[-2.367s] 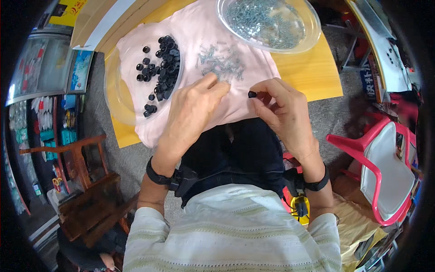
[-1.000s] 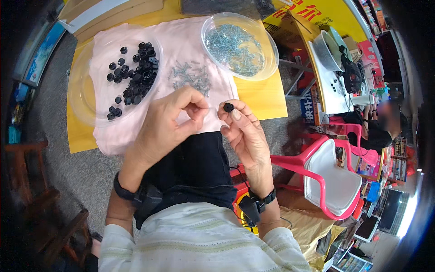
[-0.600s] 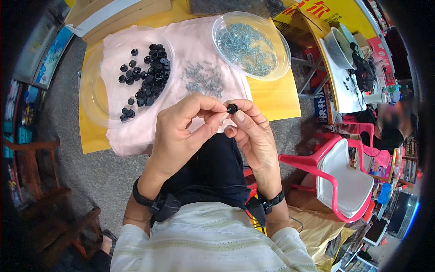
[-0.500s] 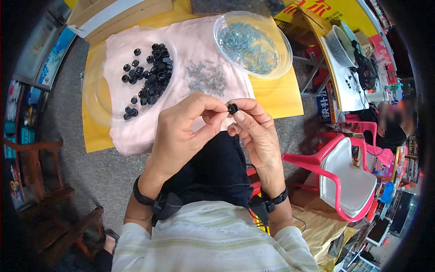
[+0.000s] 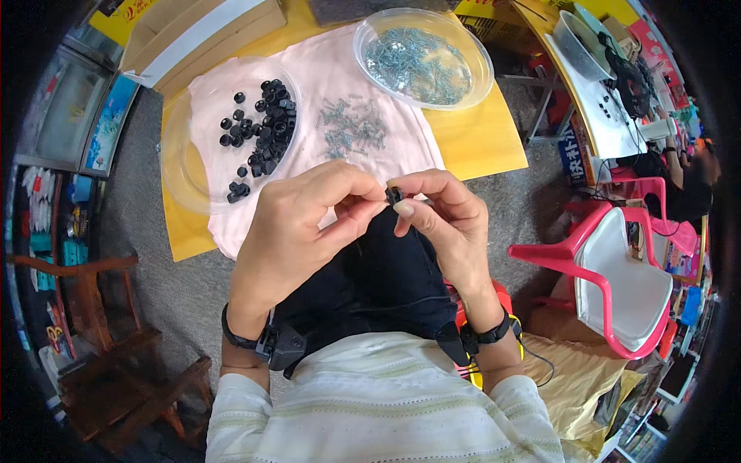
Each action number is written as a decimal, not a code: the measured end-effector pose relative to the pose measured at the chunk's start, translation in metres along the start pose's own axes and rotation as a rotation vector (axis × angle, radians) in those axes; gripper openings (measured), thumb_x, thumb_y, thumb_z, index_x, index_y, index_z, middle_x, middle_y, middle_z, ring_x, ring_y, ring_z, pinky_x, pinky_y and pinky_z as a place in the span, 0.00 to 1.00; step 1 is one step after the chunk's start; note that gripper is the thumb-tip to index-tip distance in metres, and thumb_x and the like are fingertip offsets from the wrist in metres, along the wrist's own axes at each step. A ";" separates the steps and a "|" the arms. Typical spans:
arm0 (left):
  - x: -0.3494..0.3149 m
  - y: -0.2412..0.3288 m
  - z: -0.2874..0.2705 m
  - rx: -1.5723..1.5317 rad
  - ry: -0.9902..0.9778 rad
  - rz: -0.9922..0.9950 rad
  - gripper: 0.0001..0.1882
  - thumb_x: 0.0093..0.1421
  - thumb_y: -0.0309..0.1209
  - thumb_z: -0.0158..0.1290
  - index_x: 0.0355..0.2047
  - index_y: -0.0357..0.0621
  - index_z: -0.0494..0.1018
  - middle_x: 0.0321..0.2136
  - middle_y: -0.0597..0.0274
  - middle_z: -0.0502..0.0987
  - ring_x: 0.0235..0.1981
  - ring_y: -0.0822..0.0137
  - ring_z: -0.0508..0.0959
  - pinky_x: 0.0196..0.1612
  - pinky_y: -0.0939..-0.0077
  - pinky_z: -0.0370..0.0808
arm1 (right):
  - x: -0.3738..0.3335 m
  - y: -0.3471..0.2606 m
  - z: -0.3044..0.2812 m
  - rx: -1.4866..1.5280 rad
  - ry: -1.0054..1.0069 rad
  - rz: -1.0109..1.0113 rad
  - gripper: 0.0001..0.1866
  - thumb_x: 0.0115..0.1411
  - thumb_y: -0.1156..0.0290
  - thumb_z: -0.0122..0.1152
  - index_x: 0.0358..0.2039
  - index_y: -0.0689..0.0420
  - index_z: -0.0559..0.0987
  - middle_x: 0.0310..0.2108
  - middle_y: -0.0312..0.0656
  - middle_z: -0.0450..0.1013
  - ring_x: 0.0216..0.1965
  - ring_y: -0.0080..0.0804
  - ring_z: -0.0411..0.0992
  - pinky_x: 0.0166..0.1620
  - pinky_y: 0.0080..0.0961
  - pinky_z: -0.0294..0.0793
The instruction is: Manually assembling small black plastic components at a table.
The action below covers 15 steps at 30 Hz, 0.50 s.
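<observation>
Over my lap, my right hand (image 5: 448,220) pinches a small round black knob (image 5: 394,195) between thumb and fingertips. The fingers of my left hand (image 5: 297,228) are pressed together against the knob's left side; whatever they hold is too small or hidden to name. Beyond my left hand, a shallow clear plastic tub (image 5: 171,181) holds many similar black knobs (image 5: 272,127). Loose small metal screws (image 5: 351,127) lie in a heap on a pale pink cloth (image 5: 320,65). Farther right, more screws (image 5: 417,65) fill a clear round tub (image 5: 488,73).
The cloth covers part of a yellow table (image 5: 490,143). A cardboard box (image 5: 204,38) stands at its far left. To my right are a pink chair (image 5: 575,262) with a white cushion and a side table (image 5: 575,100) with a bowl. A dark wooden chair (image 5: 100,309) stands left; another person (image 5: 687,185) sits far right.
The whole view has shifted and turned slightly. Both hands stay together at the knob, my right fingers now covering more of it.
</observation>
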State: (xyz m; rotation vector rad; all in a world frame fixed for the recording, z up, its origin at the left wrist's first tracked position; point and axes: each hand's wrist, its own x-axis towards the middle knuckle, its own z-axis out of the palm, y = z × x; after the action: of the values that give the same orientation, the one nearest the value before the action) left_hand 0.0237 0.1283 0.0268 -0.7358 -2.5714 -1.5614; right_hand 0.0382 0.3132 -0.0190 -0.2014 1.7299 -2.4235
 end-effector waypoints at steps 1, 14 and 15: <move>0.000 0.003 -0.001 -0.009 -0.024 -0.011 0.07 0.50 0.15 0.55 0.31 0.35 0.74 0.25 0.63 0.77 0.25 0.76 0.76 0.28 0.85 0.71 | -0.002 -0.002 0.000 -0.041 -0.006 -0.014 0.10 0.57 0.78 0.59 0.41 0.64 0.76 0.36 0.38 0.74 0.32 0.18 0.71 0.34 0.14 0.73; -0.004 0.018 0.010 -0.250 0.005 -0.210 0.06 0.50 0.18 0.56 0.31 0.36 0.74 0.25 0.63 0.77 0.26 0.75 0.77 0.31 0.85 0.73 | -0.014 -0.003 0.001 0.114 0.007 -0.097 0.11 0.56 0.80 0.60 0.40 0.64 0.75 0.36 0.39 0.74 0.33 0.19 0.71 0.34 0.15 0.74; -0.004 0.018 0.011 -0.221 0.035 -0.150 0.07 0.50 0.17 0.56 0.31 0.36 0.74 0.26 0.63 0.76 0.27 0.75 0.77 0.31 0.84 0.73 | -0.013 -0.003 0.001 0.172 0.024 -0.050 0.10 0.55 0.80 0.61 0.40 0.64 0.76 0.36 0.39 0.74 0.33 0.19 0.71 0.33 0.15 0.74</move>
State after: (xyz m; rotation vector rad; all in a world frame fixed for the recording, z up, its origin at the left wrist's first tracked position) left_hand 0.0367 0.1426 0.0353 -0.5337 -2.5083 -1.9073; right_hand 0.0513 0.3162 -0.0158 -0.1976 1.5326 -2.6035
